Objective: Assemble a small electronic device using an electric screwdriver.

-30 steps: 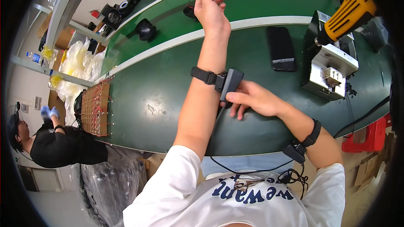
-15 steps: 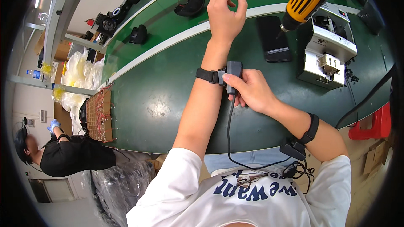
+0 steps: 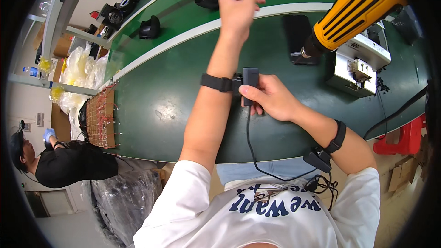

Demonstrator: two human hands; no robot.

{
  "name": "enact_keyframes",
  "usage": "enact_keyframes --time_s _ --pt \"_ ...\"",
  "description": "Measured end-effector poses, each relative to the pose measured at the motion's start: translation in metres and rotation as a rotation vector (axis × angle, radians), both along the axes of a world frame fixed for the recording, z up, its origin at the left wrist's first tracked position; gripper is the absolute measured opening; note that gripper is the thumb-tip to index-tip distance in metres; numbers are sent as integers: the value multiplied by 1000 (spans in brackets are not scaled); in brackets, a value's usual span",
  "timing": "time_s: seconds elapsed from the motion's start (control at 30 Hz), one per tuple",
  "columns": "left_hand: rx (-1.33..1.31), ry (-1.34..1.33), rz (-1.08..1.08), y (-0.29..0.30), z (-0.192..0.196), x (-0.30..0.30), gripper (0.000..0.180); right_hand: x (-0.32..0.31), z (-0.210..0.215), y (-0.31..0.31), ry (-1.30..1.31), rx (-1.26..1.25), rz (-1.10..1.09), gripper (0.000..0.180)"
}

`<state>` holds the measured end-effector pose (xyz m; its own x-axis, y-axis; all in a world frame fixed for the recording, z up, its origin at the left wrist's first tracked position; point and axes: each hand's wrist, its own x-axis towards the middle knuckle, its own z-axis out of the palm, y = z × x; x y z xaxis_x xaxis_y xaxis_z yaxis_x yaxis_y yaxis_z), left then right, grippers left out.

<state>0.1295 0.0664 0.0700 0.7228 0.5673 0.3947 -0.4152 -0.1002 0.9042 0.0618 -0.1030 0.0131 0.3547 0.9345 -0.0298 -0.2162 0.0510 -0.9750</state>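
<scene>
My right hand [image 3: 271, 98] is closed around a small black rectangular device [image 3: 249, 87], its thumb on the near face. That device sits at my left wrist, against a black strap [image 3: 216, 82] that circles the forearm. A black cable [image 3: 250, 138] leaves its lower end and runs down to a second black box [image 3: 317, 158] strapped to my right forearm. My left hand [image 3: 239, 9] is raised over the far part of the bench, slightly blurred, fingers loosely curled and thumb apart, with nothing visible in it.
A yellow-and-black power tool [image 3: 358, 11] hangs at upper right, its tip over a black phone-like slab [image 3: 297, 36]. Beside it stands a white metal machine [image 3: 356, 71]. A wire-covered board [image 3: 101, 119] sits at the green bench's left end; a person in black [image 3: 76, 163] is beyond.
My left hand and forearm have shifted left, and the fingers have turned. My right hand has moved slightly left with the device. The power tool appears lower and larger in view.
</scene>
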Motion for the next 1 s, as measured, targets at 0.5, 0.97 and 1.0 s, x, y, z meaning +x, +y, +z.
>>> enact_keyframes --time_s 0.5,0.97,1.0 --pt "1141 579 -389 -99 21 -151 52 67 33 66 275 154 -466 44" --pt "700 444 -289 -91 32 -148 44 81 66 103 -832 51 -694 23" --pt "706 433 -289 -89 31 -150 42 79 68 102 -935 42 -633 22"
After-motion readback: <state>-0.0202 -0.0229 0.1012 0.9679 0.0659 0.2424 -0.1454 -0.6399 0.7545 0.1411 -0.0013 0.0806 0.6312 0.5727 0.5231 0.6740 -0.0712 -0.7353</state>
